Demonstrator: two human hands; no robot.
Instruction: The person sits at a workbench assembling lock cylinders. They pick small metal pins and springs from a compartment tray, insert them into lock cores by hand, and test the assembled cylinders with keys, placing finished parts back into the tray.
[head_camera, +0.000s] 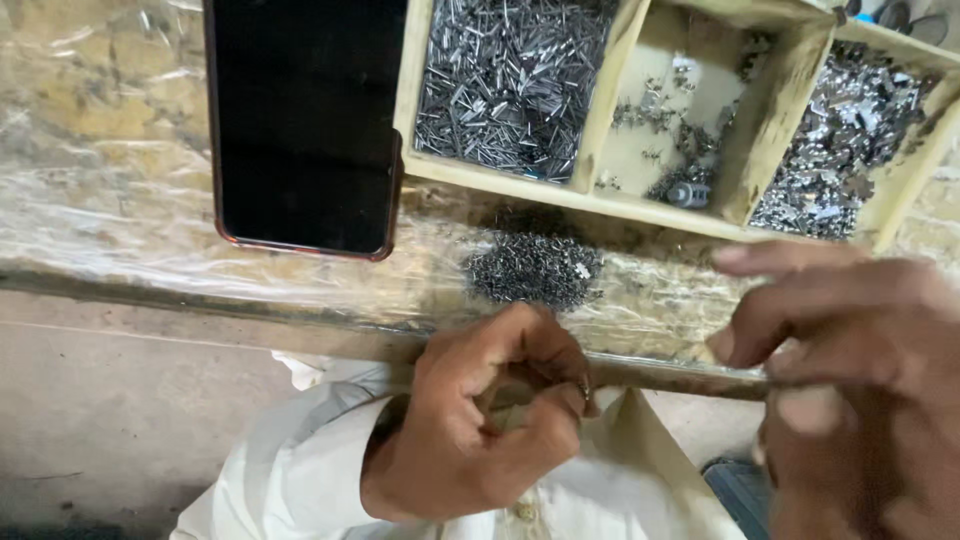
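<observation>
Left hand (490, 420) closed, pinching a small metal ring (586, 392) below the tabletop (120, 200) edge; right hand (850, 380), at 3 o'clock, blurred, grip undeterminable; ring likely to slip floorward if pinch loosens.

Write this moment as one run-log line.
left hand: curled, pinching something small | right hand: blurred, fingers loose | small-parts heap: on bench, beside phone | wooden tray: metal pins
</observation>
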